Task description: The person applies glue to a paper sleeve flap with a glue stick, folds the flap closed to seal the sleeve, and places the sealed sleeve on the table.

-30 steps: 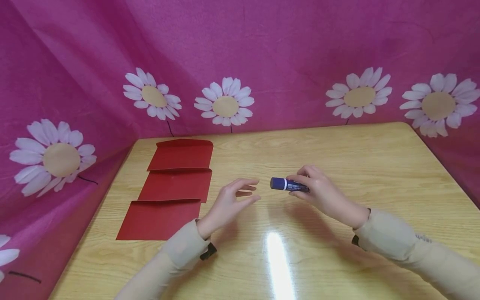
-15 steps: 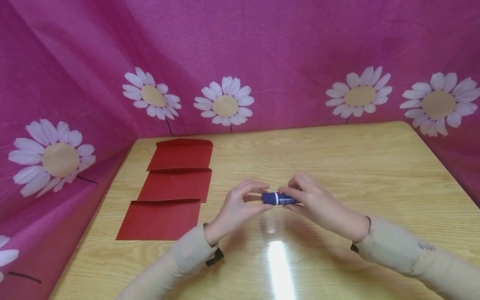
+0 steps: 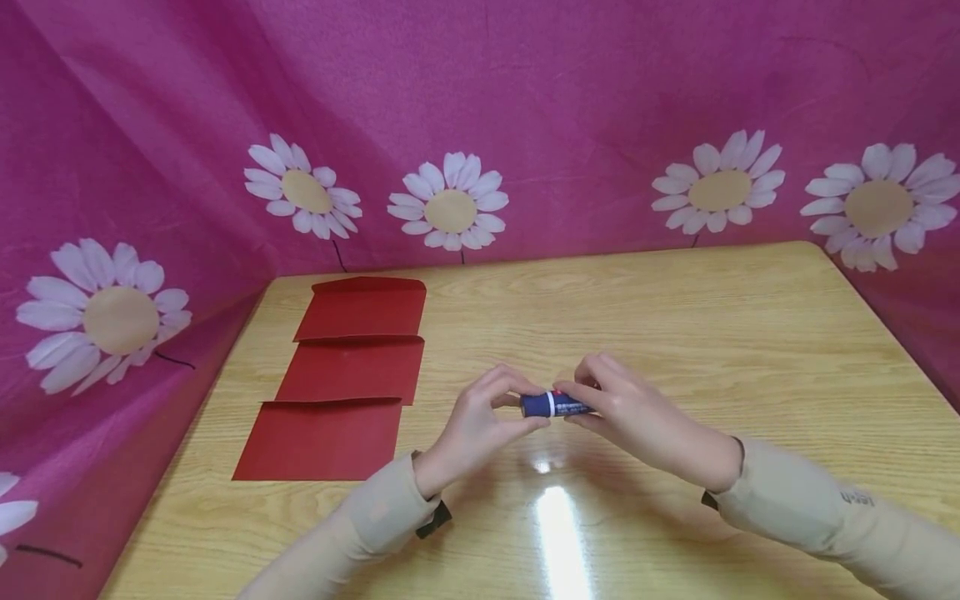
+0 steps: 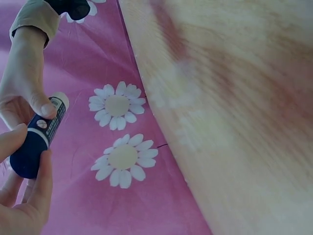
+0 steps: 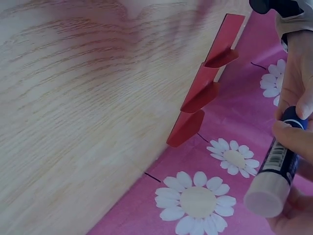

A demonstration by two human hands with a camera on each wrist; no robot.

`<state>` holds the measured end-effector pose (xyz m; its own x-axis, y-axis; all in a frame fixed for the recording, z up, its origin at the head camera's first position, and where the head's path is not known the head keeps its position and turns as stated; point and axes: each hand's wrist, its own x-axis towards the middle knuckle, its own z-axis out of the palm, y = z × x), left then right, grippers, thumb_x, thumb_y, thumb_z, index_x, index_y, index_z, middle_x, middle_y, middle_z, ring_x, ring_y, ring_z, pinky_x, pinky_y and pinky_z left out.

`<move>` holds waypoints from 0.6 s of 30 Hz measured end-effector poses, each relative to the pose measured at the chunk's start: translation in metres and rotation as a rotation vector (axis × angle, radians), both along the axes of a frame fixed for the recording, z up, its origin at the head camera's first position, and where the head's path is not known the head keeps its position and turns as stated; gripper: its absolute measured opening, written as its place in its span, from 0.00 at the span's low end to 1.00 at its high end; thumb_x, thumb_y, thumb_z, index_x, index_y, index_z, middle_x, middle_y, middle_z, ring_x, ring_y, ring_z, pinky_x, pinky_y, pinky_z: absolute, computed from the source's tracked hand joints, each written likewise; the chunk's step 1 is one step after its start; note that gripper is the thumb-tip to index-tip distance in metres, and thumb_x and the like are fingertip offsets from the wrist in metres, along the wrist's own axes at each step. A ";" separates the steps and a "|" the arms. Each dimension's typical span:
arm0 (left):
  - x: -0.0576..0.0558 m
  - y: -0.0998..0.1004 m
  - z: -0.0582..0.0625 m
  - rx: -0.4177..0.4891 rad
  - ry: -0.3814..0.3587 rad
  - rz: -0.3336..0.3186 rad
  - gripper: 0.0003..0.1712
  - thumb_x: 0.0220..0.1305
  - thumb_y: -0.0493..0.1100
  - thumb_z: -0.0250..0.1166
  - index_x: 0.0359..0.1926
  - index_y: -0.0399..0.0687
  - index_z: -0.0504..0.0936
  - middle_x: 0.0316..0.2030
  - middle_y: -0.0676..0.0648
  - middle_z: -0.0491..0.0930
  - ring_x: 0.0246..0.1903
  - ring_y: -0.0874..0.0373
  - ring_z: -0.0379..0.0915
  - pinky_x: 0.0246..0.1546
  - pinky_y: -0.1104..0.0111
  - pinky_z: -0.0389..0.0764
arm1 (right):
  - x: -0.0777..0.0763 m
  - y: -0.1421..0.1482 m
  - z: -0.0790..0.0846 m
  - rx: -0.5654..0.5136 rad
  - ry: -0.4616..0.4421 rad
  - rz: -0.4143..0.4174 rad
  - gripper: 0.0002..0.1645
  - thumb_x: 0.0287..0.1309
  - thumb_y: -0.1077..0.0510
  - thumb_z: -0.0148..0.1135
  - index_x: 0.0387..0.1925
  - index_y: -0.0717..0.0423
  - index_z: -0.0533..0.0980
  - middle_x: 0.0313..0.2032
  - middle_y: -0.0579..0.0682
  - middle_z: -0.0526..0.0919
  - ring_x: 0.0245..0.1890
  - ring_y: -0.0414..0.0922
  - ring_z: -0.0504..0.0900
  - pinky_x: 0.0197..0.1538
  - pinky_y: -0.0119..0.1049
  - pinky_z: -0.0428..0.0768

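A dark-blue glue stick [image 3: 566,405] with a white ring is held level above the table between both hands. My right hand [image 3: 637,414] grips its printed body, fingers behind and thumb in front. My left hand [image 3: 476,427] pinches the capped end between thumb and fingers. In the left wrist view the blue cap [image 4: 30,152] sits between the left fingers, and the right thumb presses the body. The right wrist view shows the pale base [image 5: 267,195] of the stick pointing toward the camera.
Three red envelopes [image 3: 326,437] with raised flaps lie in an overlapping column at the table's left side. The wooden table [image 3: 675,308] is bordered by a pink cloth [image 3: 570,100] printed with white daisies. A bright reflection lies on the tabletop in front of the hands.
The right hand has brought the glue stick left and toward the person. The left hand has moved right and closed its fingers on the capped end.
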<state>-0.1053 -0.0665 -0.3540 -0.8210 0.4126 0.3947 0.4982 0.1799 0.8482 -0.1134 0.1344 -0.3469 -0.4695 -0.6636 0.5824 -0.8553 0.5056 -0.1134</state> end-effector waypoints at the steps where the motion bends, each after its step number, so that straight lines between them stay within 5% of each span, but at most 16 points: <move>1: -0.001 -0.001 -0.003 -0.006 0.015 -0.004 0.15 0.41 0.27 0.69 0.34 0.32 0.79 0.33 0.42 0.75 0.33 0.54 0.74 0.38 0.72 0.77 | 0.001 0.000 0.000 0.001 -0.001 0.006 0.21 0.30 0.66 0.73 0.35 0.60 0.80 0.28 0.46 0.68 0.28 0.39 0.64 0.27 0.26 0.69; 8: -0.004 -0.005 -0.004 -0.051 0.091 -0.063 0.15 0.41 0.31 0.70 0.35 0.33 0.80 0.30 0.46 0.74 0.29 0.59 0.76 0.35 0.75 0.77 | 0.002 0.003 0.005 -0.002 -0.010 0.062 0.12 0.47 0.57 0.64 0.36 0.56 0.79 0.27 0.44 0.65 0.28 0.37 0.62 0.27 0.24 0.66; 14: -0.002 -0.007 -0.001 -0.075 0.058 -0.070 0.15 0.42 0.30 0.70 0.36 0.32 0.80 0.30 0.46 0.74 0.29 0.59 0.76 0.35 0.75 0.77 | 0.002 0.003 0.006 0.007 -0.020 0.080 0.17 0.37 0.62 0.69 0.35 0.55 0.77 0.26 0.44 0.64 0.27 0.36 0.61 0.27 0.23 0.66; 18: -0.001 -0.007 -0.001 -0.086 0.066 -0.061 0.15 0.42 0.30 0.70 0.36 0.33 0.80 0.29 0.46 0.74 0.29 0.59 0.76 0.35 0.76 0.77 | 0.002 0.003 0.005 0.000 -0.023 0.090 0.13 0.44 0.59 0.66 0.35 0.55 0.78 0.26 0.43 0.64 0.27 0.36 0.61 0.27 0.22 0.66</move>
